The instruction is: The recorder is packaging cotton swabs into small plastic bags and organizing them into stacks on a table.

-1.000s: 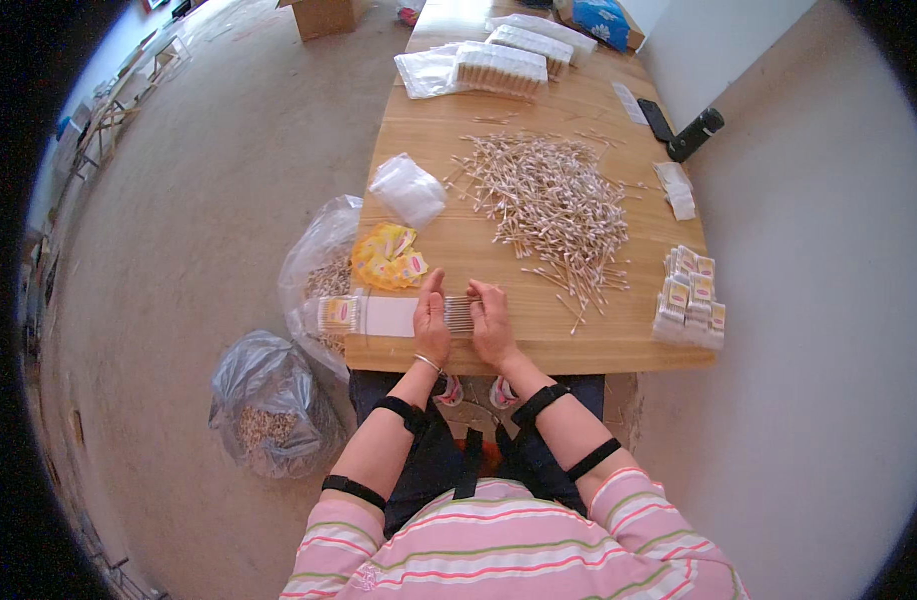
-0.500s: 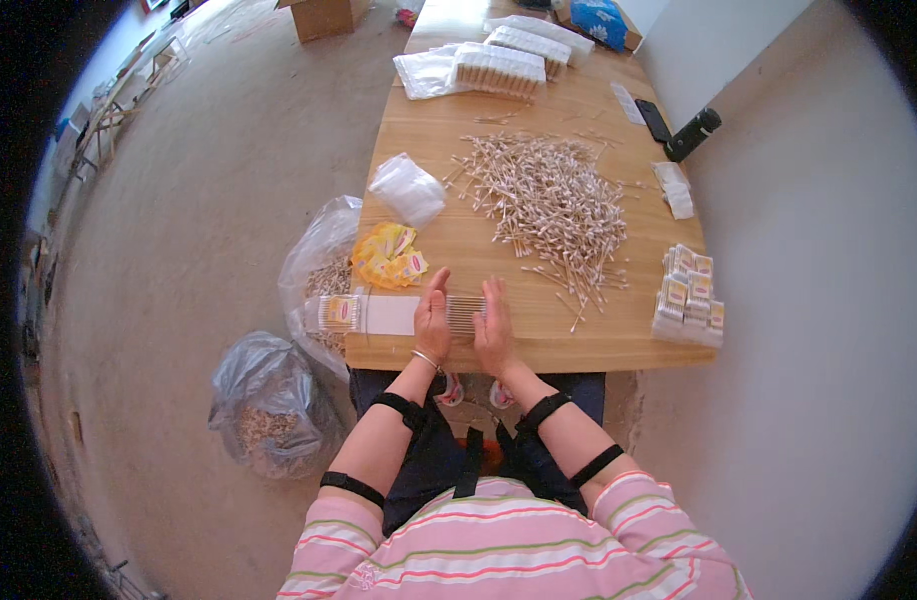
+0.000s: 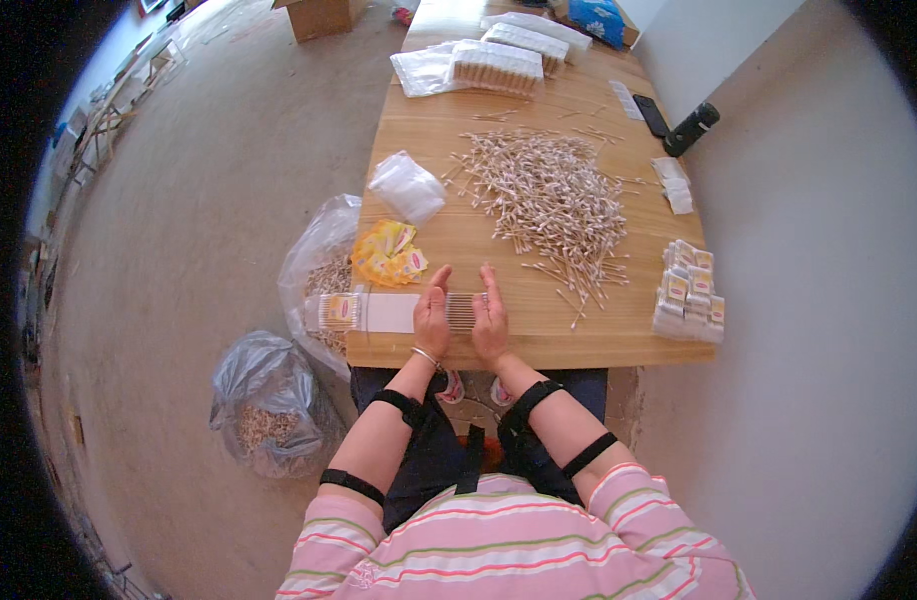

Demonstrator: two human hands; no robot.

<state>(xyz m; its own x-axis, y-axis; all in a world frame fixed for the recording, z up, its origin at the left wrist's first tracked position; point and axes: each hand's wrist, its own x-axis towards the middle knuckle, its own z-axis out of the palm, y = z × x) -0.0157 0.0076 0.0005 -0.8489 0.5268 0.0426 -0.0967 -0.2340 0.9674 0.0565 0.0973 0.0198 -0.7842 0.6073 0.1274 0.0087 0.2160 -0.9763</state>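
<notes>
A flat row of cotton swabs [image 3: 461, 312] lies crosswise near the table's front edge, held between my palms. My left hand [image 3: 432, 322] is against the left ends, fingers straight and pointing away from me. From the right, my right hand [image 3: 490, 322] presses the other ends, its fingers also stretched forward. The palms hide the swab tips. Left of my left hand lies a white rectangular strip [image 3: 391, 313]. Beyond it, at the table's left edge, is a small pack of swabs [image 3: 339, 312] with a yellow label.
A large heap of loose swabs [image 3: 549, 190] covers the table's middle. Yellow labels [image 3: 387, 252] and clear bags [image 3: 407, 186] sit at left. Stacked finished packs [image 3: 691, 292] stand at right, a black bottle [image 3: 693, 129] and phone [image 3: 652, 116] behind. Bagged swabs [image 3: 277, 405] rest on the floor.
My right hand has shifted slightly left, narrowing the gap between my palms around the swabs. My left hand stays nearly in place.
</notes>
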